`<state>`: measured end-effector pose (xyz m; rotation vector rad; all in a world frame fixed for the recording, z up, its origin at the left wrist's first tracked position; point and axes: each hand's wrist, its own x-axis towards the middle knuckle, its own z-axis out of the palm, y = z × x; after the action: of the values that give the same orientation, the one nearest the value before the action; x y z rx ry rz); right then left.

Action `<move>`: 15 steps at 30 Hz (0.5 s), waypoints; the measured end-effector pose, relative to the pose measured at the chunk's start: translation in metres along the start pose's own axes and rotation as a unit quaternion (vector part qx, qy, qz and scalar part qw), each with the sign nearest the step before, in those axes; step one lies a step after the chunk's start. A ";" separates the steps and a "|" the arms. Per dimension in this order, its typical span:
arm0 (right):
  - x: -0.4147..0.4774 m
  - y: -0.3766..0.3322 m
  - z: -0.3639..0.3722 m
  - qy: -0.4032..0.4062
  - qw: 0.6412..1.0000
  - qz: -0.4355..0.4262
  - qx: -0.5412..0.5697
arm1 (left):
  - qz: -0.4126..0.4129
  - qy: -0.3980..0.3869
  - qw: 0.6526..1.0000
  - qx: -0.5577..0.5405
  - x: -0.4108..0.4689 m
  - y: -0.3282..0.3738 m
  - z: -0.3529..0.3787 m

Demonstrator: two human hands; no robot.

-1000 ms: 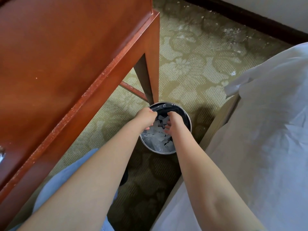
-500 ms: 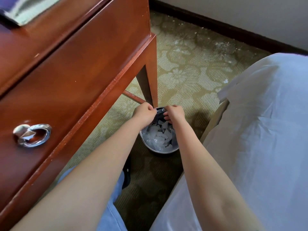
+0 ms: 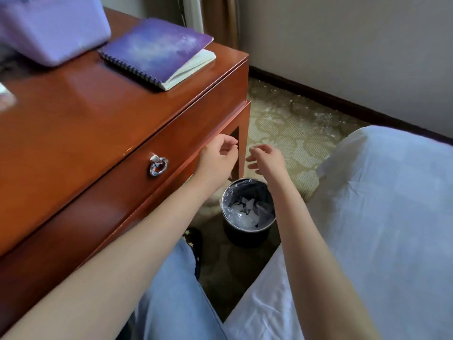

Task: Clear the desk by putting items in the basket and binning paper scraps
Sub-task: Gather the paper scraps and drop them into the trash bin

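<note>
A small round bin [image 3: 248, 233] with a clear liner stands on the carpet beside the desk leg, holding several white paper scraps [image 3: 245, 213]. My left hand [image 3: 217, 159] hovers above it in front of the desk's drawer front, fingers loosely curled and empty. My right hand [image 3: 267, 159] is level with it, just to the right, fingers spread, holding nothing. On the wooden desk [image 3: 81, 123] lie a purple spiral notebook [image 3: 157, 49] and, at the far left, a lilac basket [image 3: 51, 28].
The drawer has a silver ring pull [image 3: 158, 165]. A bed with white sheets [image 3: 380, 229] fills the right side. Patterned carpet [image 3: 289, 128] runs to a dark skirting board and wall. My knee in blue jeans [image 3: 171, 295] is below.
Both hands have lifted up out of the bin and opened. The view has tilted up, bringing the desk top, notebook and basket into sight.
</note>
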<state>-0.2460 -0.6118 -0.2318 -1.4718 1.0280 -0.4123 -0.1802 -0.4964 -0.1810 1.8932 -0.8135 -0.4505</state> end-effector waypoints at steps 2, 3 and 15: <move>-0.026 -0.030 0.004 -0.011 0.999 -0.045 0.004 | 0.033 0.028 0.999 -0.002 -0.016 0.015 -0.025; -0.039 -0.045 0.007 -0.018 0.997 -0.070 0.002 | 0.047 0.043 0.998 -0.005 -0.025 0.021 -0.039; -0.156 -0.154 0.118 -0.135 0.946 -0.280 -0.087 | 0.058 0.250 0.966 -0.020 -0.117 0.025 -0.215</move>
<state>-0.1864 -0.4379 -0.0647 -1.9209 0.4216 -0.5111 -0.1380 -0.2816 -0.0675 1.7977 -0.5643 0.0863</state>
